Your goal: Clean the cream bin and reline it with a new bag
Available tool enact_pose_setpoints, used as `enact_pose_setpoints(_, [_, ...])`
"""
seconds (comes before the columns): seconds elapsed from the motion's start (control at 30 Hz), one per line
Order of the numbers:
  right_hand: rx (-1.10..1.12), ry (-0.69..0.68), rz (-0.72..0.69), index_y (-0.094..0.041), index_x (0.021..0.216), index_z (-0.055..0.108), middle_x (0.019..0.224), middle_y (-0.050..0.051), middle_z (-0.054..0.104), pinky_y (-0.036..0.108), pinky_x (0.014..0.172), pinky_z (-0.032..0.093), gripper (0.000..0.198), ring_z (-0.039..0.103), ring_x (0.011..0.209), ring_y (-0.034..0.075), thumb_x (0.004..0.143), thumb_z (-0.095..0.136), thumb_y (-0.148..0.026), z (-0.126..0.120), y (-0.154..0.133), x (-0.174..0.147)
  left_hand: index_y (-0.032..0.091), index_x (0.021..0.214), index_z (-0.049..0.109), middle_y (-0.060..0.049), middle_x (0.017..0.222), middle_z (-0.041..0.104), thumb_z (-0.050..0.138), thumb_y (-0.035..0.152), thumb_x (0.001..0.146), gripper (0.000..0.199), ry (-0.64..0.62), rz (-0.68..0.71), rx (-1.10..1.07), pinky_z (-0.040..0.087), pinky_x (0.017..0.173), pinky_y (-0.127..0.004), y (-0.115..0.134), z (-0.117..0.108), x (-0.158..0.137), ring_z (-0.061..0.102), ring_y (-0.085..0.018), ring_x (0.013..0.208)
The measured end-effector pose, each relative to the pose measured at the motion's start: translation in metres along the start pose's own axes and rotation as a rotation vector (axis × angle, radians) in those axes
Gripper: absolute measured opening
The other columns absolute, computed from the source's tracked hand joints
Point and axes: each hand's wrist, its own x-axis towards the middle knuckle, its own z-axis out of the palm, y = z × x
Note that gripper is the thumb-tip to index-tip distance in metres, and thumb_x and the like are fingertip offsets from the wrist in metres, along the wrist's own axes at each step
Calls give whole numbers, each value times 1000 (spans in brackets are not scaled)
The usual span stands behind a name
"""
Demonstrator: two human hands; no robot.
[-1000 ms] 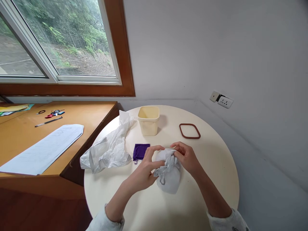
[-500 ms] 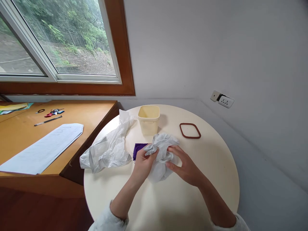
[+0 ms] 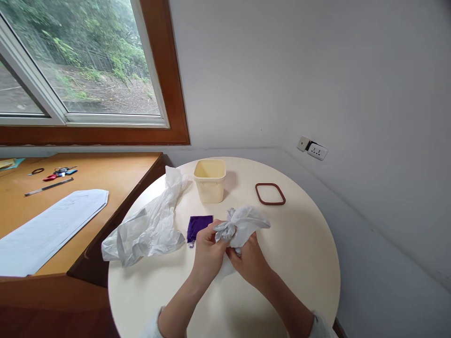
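Observation:
A crumpled white plastic bag (image 3: 248, 219) is bunched up between my two hands, above the front middle of the round table. My left hand (image 3: 208, 249) pinches a twisted part of it on the left side. Fingers of my right hand (image 3: 251, 260) are closed on the bag from below, partly hidden by the plastic. Just behind my left hand lies a small purple cloth pouch (image 3: 198, 226) with a drawstring end. Beyond it stands a cream square bin (image 3: 210, 185), upright. Another white plastic bag (image 3: 151, 234) is spread loosely at the table's left.
A brown rounded-square ring (image 3: 270, 194) lies flat at the right of the round table (image 3: 303, 253). On the left, a wooden desk (image 3: 123, 173) carries papers (image 3: 59, 230), keys (image 3: 62, 172) and a pen-like strip (image 3: 48, 187). A wall socket (image 3: 317, 151) is behind.
My right hand has moved in from the bag's right side to grip it from below, close to my left hand. The bag is bunched tighter. The view has shifted slightly right.

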Motion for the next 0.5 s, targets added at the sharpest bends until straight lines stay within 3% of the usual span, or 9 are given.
enact_pose_setpoints(0.13, [-61,6,-4,-18,96,65,96,9,68,42,86,42,28,60,92,25,75,46,-14,-1,7,1,16,60,57,2,60,51,63,29,73,20,-49,-3,-2,41,60,-23,1,0,0,48,-13,62])
enact_pose_setpoints(0.2, [-90,5,46,-17,89,67,88,10,69,41,80,46,26,60,87,26,76,44,-15,-5,15,0,17,73,62,-2,74,58,63,30,74,14,-94,17,19,43,66,-25,-2,-5,3,53,-16,73])
enact_pose_setpoints(0.27, [-102,60,136,-18,88,67,86,10,68,42,78,47,24,60,87,26,77,45,-16,-15,29,-1,19,91,63,-5,89,59,63,32,74,21,-108,34,44,43,74,-27,-8,-13,7,54,-18,86])
enact_pose_setpoints(0.33, [-91,137,212,-20,94,64,94,9,65,41,81,47,22,58,91,24,80,48,-20,-31,45,-2,21,102,61,-5,93,58,61,35,76,29,-82,4,74,43,77,-28,-16,-22,11,53,-18,89])
enact_pose_setpoints(0.5, [-89,195,262,-19,111,54,116,7,54,38,82,48,27,56,96,18,88,48,-33,-87,86,2,21,101,57,-3,85,55,55,43,79,31,-5,-153,124,46,61,-24,-42,-37,18,54,-16,81])
